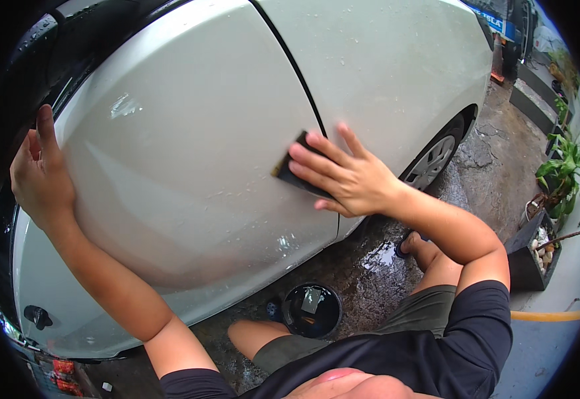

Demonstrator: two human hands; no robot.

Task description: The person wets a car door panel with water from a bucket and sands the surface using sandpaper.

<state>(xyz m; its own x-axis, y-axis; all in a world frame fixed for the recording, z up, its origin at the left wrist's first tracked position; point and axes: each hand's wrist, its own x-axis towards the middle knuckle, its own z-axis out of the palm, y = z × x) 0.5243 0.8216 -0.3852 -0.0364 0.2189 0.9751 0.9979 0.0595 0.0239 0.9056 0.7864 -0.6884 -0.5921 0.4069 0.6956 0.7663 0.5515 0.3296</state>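
My right hand (346, 174) presses a black rectangular pad (296, 169) flat against the pale car door (190, 133), beside the dark gap to the neighbouring panel. Its fingers lie across the pad and look slightly blurred. One corner of the pad shows a brownish-yellow patch. Water drops and whitish wet streaks mark the door around it. At the upper left, my left hand (42, 176) leans against the door's edge by the dark window (77, 40). The thumb stands apart from the fingers, which are partly hidden against the dark trim.
Between my legs on the wet floor (383, 292) stands a black bucket (312, 311) of water, with a pale rectangular shape showing in it. A wheel (436, 159) sits beyond my right arm. Potted plants (561, 166) and a planter with stones (536, 256) line the right side.
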